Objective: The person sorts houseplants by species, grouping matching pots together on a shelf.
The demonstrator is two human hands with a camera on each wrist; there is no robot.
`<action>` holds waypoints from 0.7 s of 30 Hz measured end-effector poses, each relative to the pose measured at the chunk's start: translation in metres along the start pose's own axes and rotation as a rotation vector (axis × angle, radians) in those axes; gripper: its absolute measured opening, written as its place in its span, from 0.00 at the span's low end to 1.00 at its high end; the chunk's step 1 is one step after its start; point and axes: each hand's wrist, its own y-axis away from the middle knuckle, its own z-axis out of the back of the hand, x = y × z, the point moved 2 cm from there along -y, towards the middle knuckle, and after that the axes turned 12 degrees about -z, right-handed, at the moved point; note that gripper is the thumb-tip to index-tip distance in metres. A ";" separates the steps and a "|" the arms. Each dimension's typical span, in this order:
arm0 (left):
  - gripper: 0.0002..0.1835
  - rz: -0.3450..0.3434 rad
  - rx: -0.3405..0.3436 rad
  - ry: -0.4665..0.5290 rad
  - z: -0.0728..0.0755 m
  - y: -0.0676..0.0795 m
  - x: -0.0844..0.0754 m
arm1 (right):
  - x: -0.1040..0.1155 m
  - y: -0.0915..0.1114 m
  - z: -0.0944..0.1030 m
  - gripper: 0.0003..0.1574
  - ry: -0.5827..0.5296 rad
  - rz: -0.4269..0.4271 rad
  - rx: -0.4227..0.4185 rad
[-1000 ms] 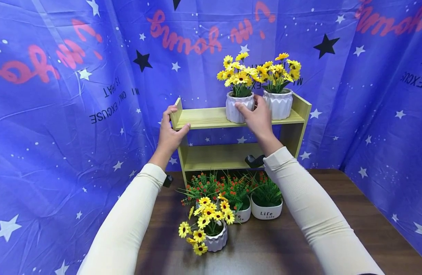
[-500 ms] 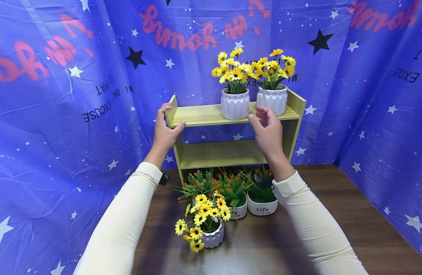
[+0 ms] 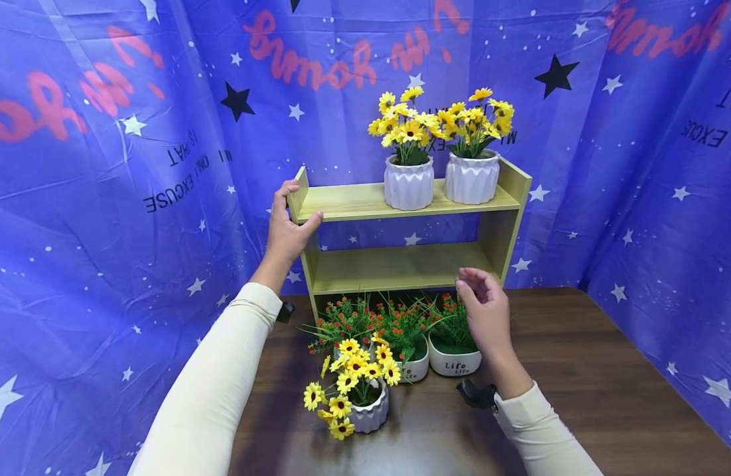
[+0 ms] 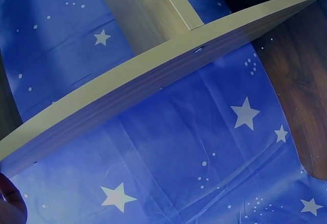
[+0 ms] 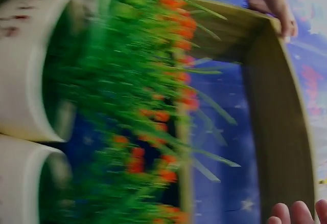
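Observation:
My left hand [image 3: 287, 228] grips the upper left corner of a light wooden shelf [image 3: 353, 197], fingers over the side panel and thumb at the front edge. In the left wrist view only a fingertip shows by that panel [image 4: 102, 91]. My right hand [image 3: 487, 314] holds nothing, its fingers loosely bent, in front of the shelf's lower right part. Just left of it is a red-flowered plant in a white "Life" pot [image 3: 455, 362]. On the top board, two yellow-flowered plants in white ribbed pots stand side by side, a left pot [image 3: 409, 185] and a right pot [image 3: 472, 178].
On the brown table [image 3: 579, 370], more red-flowered plants [image 3: 347, 320] stand before the shelf's base. Nearer me is a yellow-flowered plant in a ribbed pot [image 3: 370, 411], blooms leaning left. A blue star-patterned curtain [image 3: 353, 39] hangs behind and at both sides.
My right hand has let go of the left ribbed pot on the top board and moved down and to the right. My left hand keeps its grip on the shelf.

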 end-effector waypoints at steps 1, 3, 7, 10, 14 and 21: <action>0.30 0.009 0.002 -0.003 0.000 0.001 0.000 | -0.007 0.004 0.002 0.18 -0.001 -0.009 -0.002; 0.31 0.009 0.003 -0.001 0.000 0.003 0.000 | -0.019 0.013 0.004 0.17 0.009 -0.020 -0.003; 0.31 0.018 0.000 -0.006 0.000 0.005 0.000 | -0.036 0.033 0.005 0.16 0.076 -0.052 0.026; 0.31 0.016 -0.003 -0.008 -0.001 0.004 -0.001 | -0.045 0.043 0.004 0.17 0.126 -0.073 0.081; 0.30 -0.002 -0.002 -0.002 -0.002 0.000 -0.001 | -0.055 0.052 0.002 0.17 0.211 -0.072 0.149; 0.31 0.007 -0.004 0.005 -0.002 0.000 -0.003 | -0.065 0.069 0.000 0.13 0.252 -0.089 0.260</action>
